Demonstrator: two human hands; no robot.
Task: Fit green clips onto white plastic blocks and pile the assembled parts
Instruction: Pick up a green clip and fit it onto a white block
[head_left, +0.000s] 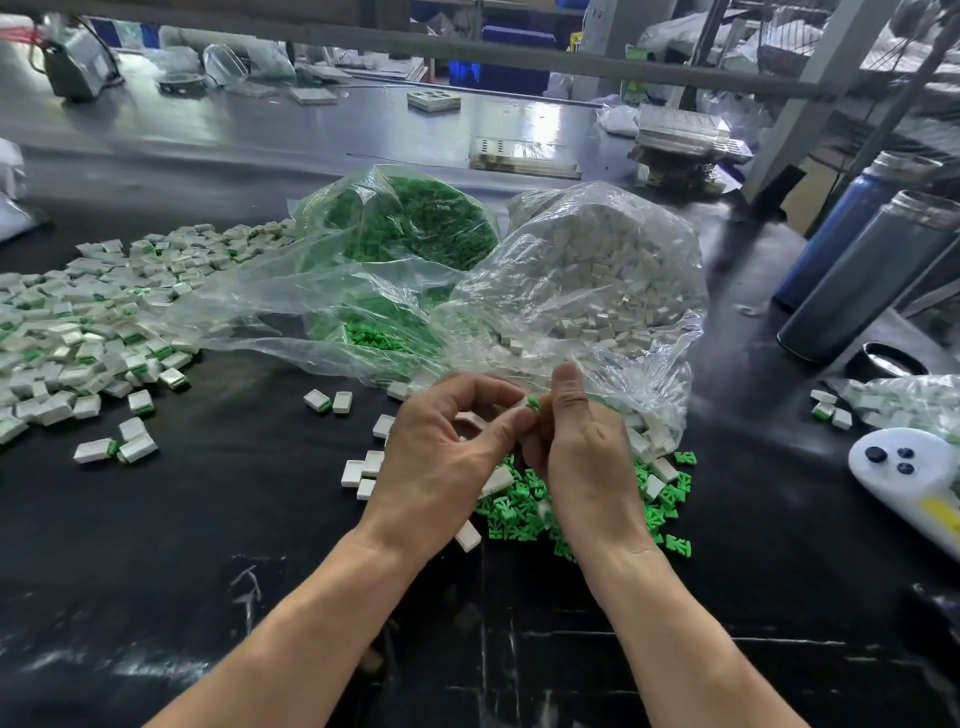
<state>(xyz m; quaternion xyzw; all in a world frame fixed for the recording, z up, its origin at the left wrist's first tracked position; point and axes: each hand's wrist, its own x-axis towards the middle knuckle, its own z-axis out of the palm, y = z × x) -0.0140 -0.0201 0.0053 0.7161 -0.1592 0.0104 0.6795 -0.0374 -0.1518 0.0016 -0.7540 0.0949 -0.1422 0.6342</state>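
Observation:
My left hand (441, 457) and my right hand (582, 452) meet above the black table. The left fingers pinch a white block (519, 406), mostly hidden. My right thumb and fingers pinch a green clip (533, 401) at the block's end. Loose green clips (519, 512) and loose white blocks (363, 470) lie under and beside my hands. A big pile of assembled parts (88, 332) spreads on the left. Behind stand a clear bag of green clips (410, 223) and a clear bag of white blocks (608, 280).
Two tall dark bottles (862, 270) stand at the right, with a round black lid (885, 361) below them. A white controller (904, 475) lies at the right edge. A small bag of assembled parts (904, 400) sits nearby. Trays and clutter fill the far bench.

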